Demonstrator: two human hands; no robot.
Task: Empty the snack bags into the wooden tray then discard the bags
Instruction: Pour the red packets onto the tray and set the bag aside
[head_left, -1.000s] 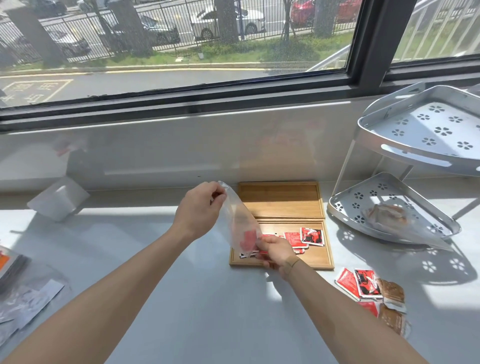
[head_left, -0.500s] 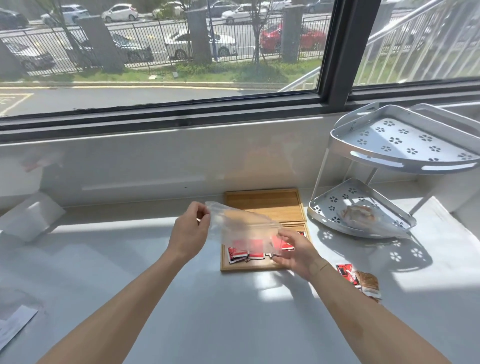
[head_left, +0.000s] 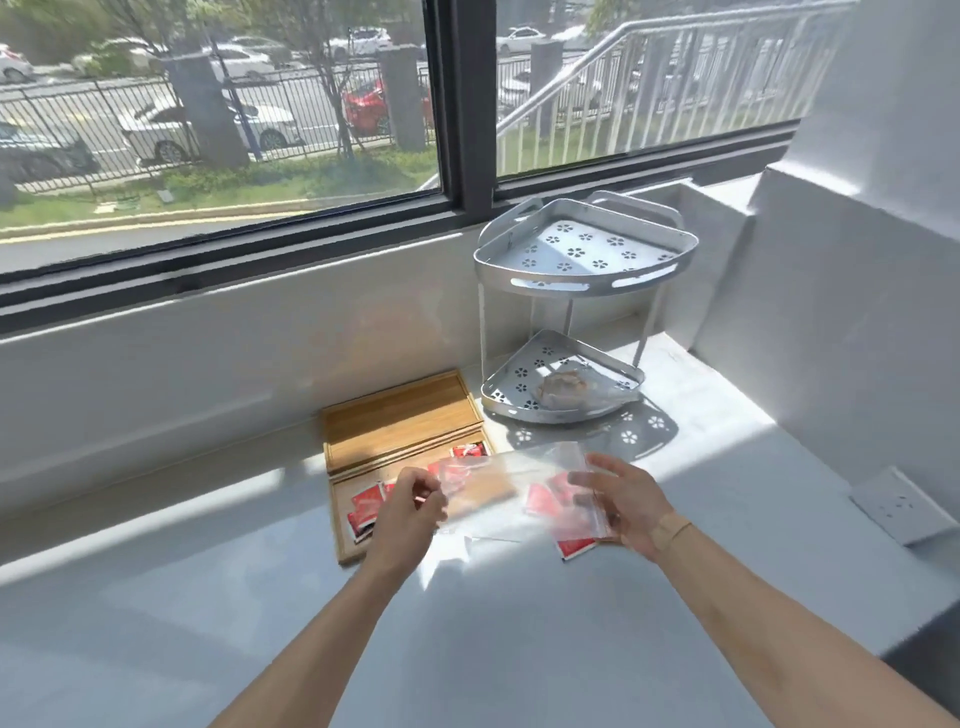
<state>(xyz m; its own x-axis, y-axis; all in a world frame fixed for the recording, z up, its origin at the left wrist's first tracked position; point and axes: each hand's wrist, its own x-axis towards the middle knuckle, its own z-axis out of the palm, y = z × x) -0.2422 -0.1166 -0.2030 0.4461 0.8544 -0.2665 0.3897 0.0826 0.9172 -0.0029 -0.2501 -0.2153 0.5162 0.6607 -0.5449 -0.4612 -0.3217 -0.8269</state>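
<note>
Op: My left hand (head_left: 410, 506) pinches one end of the clear bag (head_left: 511, 493), fingers closed on the film. My right hand (head_left: 623, 501) is half-open, thumb and fingers loosely on the other end.

Obs: Risk?

Op: Film is thin, slick, limp. The bag hangs level over the wooden tray (head_left: 400, 415)'s near corner, and I judge leftover packets could drop past its rim. One red packet (head_left: 574, 546) already lies just off the edge.

Obs: Tray?

Op: Flat, grained wood, low rim, by the perforated metal rack (head_left: 584, 254).
</note>
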